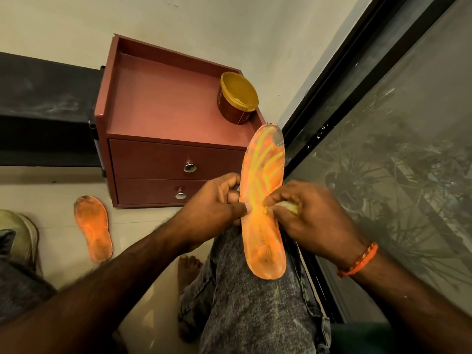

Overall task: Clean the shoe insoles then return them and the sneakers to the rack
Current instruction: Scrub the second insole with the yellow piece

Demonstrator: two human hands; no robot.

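Dark glass fills the big window [398, 154] on the right side, with a black frame running down beside it. Pale tiles cover the floor [58, 241], and the wall behind is pale too.

Next in size is a small red-brown cabinet [153, 129] with two drawers, standing on the floor by the window. Each drawer has a round shiny knob. On its flat top, near the right edge, sits a brown tub [236, 100] with a yellow rim. It is open at the top, and something pale lies inside it.

A person sits here in grey jeans [255, 307], one knee raised, with a bare foot [187, 270] on the floor below.

An orange insole [264, 200] with yellow lines stands up on that knee, heel end down and toe end high. The toe end looks worn and grey. The left hand [217, 203] holds the insole by its left edge, thumb on the front and fingers curled behind. The right hand [314, 210] has its fingers curled round a small yellow cloth [288, 206] and presses it on the middle of the insole. This hand looks a little blurry. An orange string band [358, 260] goes round the right wrist.

A second orange insole [93, 228], with dirty marks, lies flat on the floor to the left, well apart from the hands. At the far left edge part of a pale sneaker [20, 233] shows.
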